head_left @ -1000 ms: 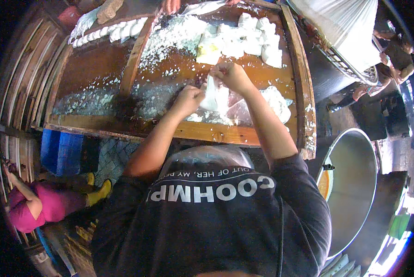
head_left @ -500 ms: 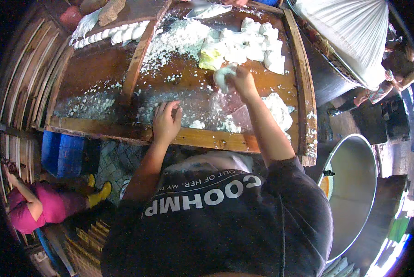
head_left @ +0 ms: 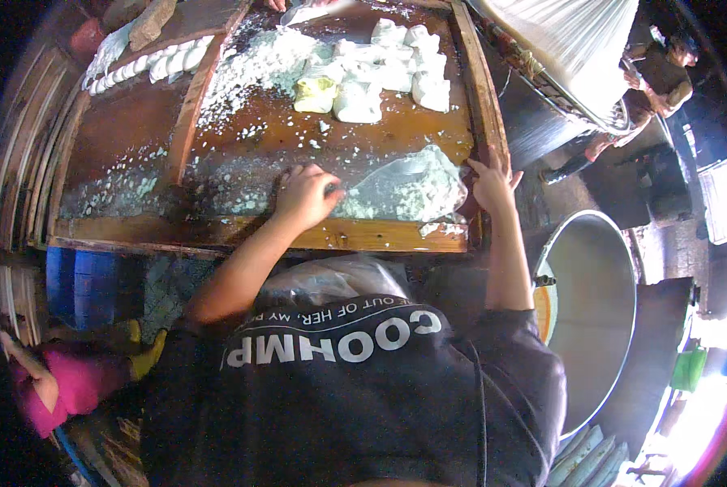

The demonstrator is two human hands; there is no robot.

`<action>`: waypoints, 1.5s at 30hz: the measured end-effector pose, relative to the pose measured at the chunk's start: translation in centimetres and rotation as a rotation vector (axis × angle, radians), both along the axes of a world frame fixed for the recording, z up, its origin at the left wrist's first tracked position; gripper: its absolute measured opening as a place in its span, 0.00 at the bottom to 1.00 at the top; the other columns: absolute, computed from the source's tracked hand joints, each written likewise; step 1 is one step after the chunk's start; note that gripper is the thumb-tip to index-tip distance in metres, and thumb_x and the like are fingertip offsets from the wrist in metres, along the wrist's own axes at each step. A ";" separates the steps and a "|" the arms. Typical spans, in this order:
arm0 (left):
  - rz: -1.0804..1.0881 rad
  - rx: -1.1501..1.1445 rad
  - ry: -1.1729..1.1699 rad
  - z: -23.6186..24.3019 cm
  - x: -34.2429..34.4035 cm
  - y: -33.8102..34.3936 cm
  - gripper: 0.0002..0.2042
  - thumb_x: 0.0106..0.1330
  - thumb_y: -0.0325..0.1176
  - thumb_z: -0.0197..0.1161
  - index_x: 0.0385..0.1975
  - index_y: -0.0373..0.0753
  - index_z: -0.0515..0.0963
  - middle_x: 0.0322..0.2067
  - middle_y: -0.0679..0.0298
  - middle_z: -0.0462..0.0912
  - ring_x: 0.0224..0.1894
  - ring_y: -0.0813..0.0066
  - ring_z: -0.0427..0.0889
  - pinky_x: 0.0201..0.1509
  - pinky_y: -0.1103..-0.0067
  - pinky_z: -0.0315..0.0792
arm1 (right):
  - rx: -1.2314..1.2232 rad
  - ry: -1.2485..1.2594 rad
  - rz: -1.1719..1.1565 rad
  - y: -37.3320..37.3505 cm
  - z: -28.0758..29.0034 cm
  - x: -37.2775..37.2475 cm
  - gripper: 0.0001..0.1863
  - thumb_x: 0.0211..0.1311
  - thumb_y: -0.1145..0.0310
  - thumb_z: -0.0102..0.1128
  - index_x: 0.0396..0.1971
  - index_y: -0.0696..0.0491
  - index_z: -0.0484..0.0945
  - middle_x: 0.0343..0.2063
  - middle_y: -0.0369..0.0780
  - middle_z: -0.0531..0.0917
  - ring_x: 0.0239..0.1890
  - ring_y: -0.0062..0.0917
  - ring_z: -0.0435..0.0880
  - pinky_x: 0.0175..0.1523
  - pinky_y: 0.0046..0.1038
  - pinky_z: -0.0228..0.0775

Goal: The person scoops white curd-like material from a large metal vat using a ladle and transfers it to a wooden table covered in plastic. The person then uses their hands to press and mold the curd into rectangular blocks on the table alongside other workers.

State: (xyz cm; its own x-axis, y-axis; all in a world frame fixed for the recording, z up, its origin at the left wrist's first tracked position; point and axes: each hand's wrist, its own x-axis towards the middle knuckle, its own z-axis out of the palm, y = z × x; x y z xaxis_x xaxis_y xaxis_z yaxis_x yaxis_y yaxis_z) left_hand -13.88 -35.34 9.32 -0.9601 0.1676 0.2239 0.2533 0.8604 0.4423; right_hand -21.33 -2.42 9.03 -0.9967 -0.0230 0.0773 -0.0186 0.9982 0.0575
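A thin, see-through sheet (head_left: 392,172) lies on the near part of the wooden work table (head_left: 258,138), bearing a heap of white, crumbly curd-like stuff (head_left: 428,188). At the sheet's left end, my left hand (head_left: 305,196) is closed with its fingers curled, seemingly pinching the sheet's edge. My right hand (head_left: 496,187) is at the table's right rim beside the heap, fingers spread and nothing seen in them. Farther off sit several small white wrapped bundles (head_left: 392,69), close together. One bundle (head_left: 316,95) among them has a yellowish wrap.
Loose white crumbs (head_left: 258,69) cover the table's far left part. A wooden divider (head_left: 195,105) and raised rim (head_left: 339,235) bound the surface. To the right stand a large metal vat (head_left: 595,325) and a cloth-draped tub (head_left: 558,49). Other people are at far right and lower left.
My right hand has let go of a white bundle, which now sits with the others, and moved to the right rim. My left hand has gone to the sheet. The whole view has shifted.
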 end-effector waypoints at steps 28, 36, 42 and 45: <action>-0.110 0.262 0.122 -0.1 -4.4 7.2 0.12 0.51 0.36 0.57 0.35 0.44 0.73 0.27 0.55 0.76 0.30 0.60 0.76 0.33 0.72 0.69 | -0.295 0.077 0.394 -11.2 -0.2 -5.9 0.08 0.50 0.68 0.51 0.30 0.49 0.75 0.26 0.39 0.79 0.30 0.30 0.77 0.36 0.27 0.67; 0.183 0.528 0.128 2.0 -11.7 6.1 0.08 0.52 0.36 0.56 0.30 0.42 0.75 0.24 0.62 0.77 0.28 0.69 0.76 0.33 0.76 0.70 | -0.988 0.316 0.476 -14.1 3.7 -10.9 0.11 0.51 0.63 0.49 0.28 0.54 0.74 0.23 0.45 0.77 0.27 0.37 0.77 0.33 0.34 0.67; -0.153 0.127 0.164 2.5 -8.5 5.6 0.10 0.49 0.40 0.57 0.22 0.40 0.75 0.25 0.60 0.74 0.30 0.64 0.75 0.34 0.73 0.70 | -0.707 0.151 0.493 -9.2 6.3 -2.1 0.15 0.41 0.62 0.59 0.30 0.53 0.74 0.27 0.41 0.77 0.31 0.33 0.75 0.36 0.29 0.67; -0.334 0.006 0.089 1.1 -5.2 5.8 0.10 0.48 0.40 0.58 0.24 0.42 0.74 0.27 0.62 0.74 0.34 0.64 0.73 0.35 0.72 0.69 | -0.584 -0.274 0.581 -6.8 3.1 2.0 0.14 0.38 0.58 0.59 0.27 0.46 0.76 0.27 0.38 0.77 0.33 0.32 0.75 0.39 0.30 0.67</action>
State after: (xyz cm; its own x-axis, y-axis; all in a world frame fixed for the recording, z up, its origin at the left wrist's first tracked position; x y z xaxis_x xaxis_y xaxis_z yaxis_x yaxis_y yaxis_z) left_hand -19.12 -29.49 10.40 -0.8293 0.4674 0.3062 0.5580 0.7210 0.4109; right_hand -19.31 -9.26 12.15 -0.8244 -0.5660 -0.0057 -0.4731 0.6945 -0.5420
